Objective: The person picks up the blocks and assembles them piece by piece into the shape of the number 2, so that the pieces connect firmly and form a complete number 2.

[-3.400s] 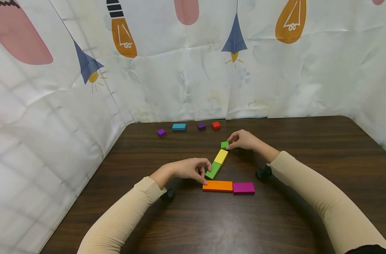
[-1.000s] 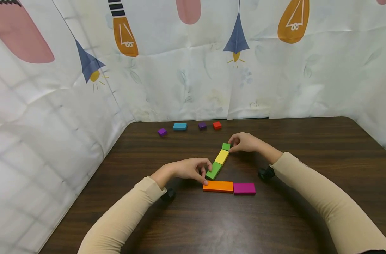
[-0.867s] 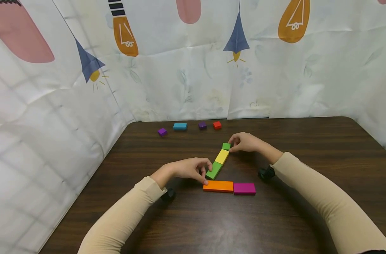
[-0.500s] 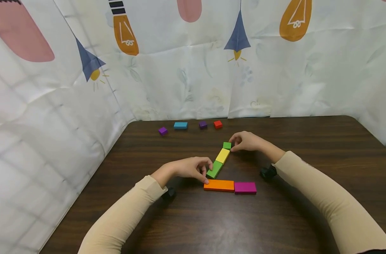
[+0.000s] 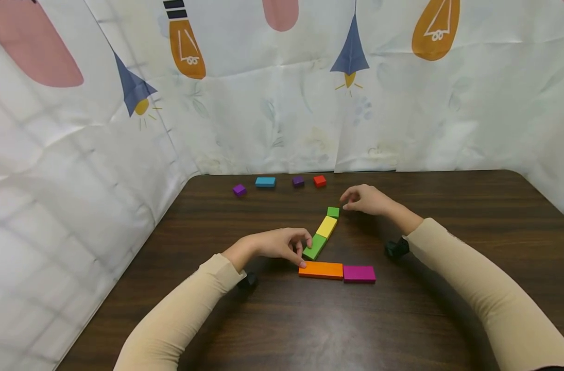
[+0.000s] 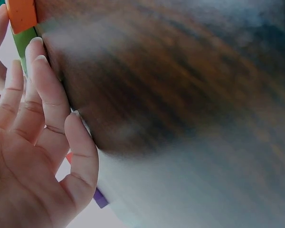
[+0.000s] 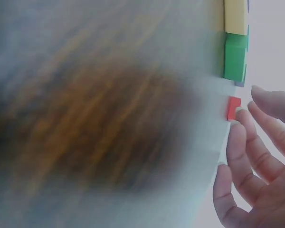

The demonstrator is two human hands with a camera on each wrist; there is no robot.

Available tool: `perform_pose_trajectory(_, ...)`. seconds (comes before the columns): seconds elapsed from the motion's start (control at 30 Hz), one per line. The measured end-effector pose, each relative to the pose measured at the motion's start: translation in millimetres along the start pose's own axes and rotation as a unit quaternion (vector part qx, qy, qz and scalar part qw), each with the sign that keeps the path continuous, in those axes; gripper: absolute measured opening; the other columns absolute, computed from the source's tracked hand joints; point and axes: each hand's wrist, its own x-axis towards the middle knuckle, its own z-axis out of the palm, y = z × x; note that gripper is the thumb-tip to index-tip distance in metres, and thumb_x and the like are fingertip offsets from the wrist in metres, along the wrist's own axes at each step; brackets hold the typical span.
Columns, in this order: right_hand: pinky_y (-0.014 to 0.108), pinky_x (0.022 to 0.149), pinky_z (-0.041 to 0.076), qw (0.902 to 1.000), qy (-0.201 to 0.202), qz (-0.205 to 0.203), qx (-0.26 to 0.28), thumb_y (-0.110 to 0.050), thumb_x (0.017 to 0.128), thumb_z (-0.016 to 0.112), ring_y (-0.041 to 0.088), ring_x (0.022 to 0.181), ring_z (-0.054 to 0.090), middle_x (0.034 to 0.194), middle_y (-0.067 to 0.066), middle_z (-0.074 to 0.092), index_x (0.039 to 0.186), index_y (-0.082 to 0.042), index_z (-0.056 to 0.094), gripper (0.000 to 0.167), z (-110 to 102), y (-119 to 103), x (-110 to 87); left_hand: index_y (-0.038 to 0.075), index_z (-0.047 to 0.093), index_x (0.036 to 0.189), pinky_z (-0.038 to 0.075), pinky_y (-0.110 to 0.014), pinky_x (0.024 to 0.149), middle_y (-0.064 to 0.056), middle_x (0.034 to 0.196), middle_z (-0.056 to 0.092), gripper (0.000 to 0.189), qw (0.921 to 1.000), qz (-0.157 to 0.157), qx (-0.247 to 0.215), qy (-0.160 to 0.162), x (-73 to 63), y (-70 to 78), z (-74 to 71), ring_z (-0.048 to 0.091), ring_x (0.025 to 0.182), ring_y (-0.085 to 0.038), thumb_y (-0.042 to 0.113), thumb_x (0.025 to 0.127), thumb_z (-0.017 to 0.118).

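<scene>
My left hand (image 5: 279, 243) reaches over the blocks with its thumb at the left end of an orange block (image 5: 321, 270) and its index finger at a green block (image 5: 315, 247). A magenta block (image 5: 359, 274) sits end to end with the orange one. From the green block, a yellow block (image 5: 327, 226) and a small green cube (image 5: 333, 212) continue a slanting row away from me. To the right of that cube hovers my right hand (image 5: 366, 200), fingers loosely bent and holding nothing. The left wrist view shows the orange block (image 6: 22, 15) by the thumb.
Along the table's far edge lie a purple cube (image 5: 239, 190), a blue block (image 5: 265, 182), a dark purple cube (image 5: 298, 181) and a red cube (image 5: 320, 181). A printed cloth (image 5: 272, 123) hangs behind the dark wooden table (image 5: 282, 324).
My right hand first held the small green cube, which moved against the yellow block's end. It has now let go and drawn back to the right. My left hand stays in place.
</scene>
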Motion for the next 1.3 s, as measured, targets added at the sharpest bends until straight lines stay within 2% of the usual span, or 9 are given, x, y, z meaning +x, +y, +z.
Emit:
perform_pose_trajectory(0.13, 0.042, 0.080, 0.049, 0.9993, 0.035, -0.010, 0.003, -0.010, 0.101, 0.065, 0.028, 0.091, 0.060, 0.101, 0.012, 0.069, 0.122, 0.004, 0.068, 0.026, -2, -1, 3.1, 0.010, 0.056, 0.119, 0.042, -0.026, 0.072, -0.002, 0.083, 0.061, 0.035, 1.0000, 0.000, 0.002, 0.000, 0.4, 1.0, -0.7, 0.054, 0.075, -0.014, 0.011, 0.092, 0.079)
perform_pose_trajectory(0.33, 0.041, 0.078, 0.048, 0.9969, 0.077, -0.006, 0.012, -0.009, 0.101, 0.065, 0.028, 0.091, 0.060, 0.099, 0.013, 0.069, 0.122, 0.003, 0.070, 0.025, -6, -2, 10.9, 0.010, 0.056, 0.119, 0.043, -0.026, 0.072, -0.002, 0.084, 0.062, 0.035, 1.0000, -0.002, -0.002, -0.003, 0.6, 1.5, -0.4, 0.055, 0.076, -0.013, 0.011, 0.092, 0.079)
perform_pose_trajectory(0.57, 0.044, 0.080, 0.048, 0.9956, 0.092, 0.000, 0.018, -0.010, 0.102, 0.064, 0.030, 0.094, 0.060, 0.102, 0.014, 0.067, 0.123, 0.003, 0.068, 0.025, -8, -2, 21.5, 0.010, 0.056, 0.118, 0.042, -0.026, 0.072, -0.002, 0.083, 0.062, 0.035, 1.0000, -0.002, -0.001, -0.002, 1.1, 0.9, -0.7, 0.055, 0.075, -0.013, 0.012, 0.092, 0.079)
perform_pose_trajectory(0.77, 0.047, 0.085, 0.049, 0.9960, 0.087, -0.004, 0.022, -0.009, 0.103, 0.062, 0.034, 0.101, 0.061, 0.108, 0.017, 0.066, 0.125, 0.005, 0.067, 0.026, -10, -4, 32.1, 0.010, 0.056, 0.118, 0.043, -0.026, 0.072, -0.002, 0.083, 0.062, 0.035, 1.0000, 0.000, 0.000, 0.002, 0.1, 0.8, 0.6, 0.055, 0.075, -0.014, 0.013, 0.092, 0.079)
perform_pose_trajectory(1.07, 0.050, 0.094, 0.048, 0.9990, 0.046, 0.001, 0.004, -0.004, 0.105, 0.055, 0.037, 0.113, 0.061, 0.115, 0.021, 0.065, 0.131, 0.007, 0.061, 0.029, -12, -8, 47.6, 0.011, 0.055, 0.118, 0.042, -0.026, 0.071, -0.001, 0.083, 0.061, 0.035, 1.0000, 0.000, 0.006, 0.005, -0.9, 0.8, 1.5, 0.054, 0.074, -0.013, 0.013, 0.092, 0.079)
perform_pose_trajectory(1.3, 0.048, 0.089, 0.048, 0.9985, 0.016, 0.001, -0.052, -0.003, 0.103, 0.058, 0.037, 0.102, 0.060, 0.111, 0.021, 0.064, 0.135, 0.007, 0.058, 0.033, -14, -7, 59.5, 0.011, 0.056, 0.118, 0.042, -0.026, 0.071, -0.001, 0.082, 0.061, 0.035, 1.0000, 0.001, 0.007, 0.003, 0.8, -0.8, 0.2, 0.054, 0.074, -0.013, 0.013, 0.092, 0.079)
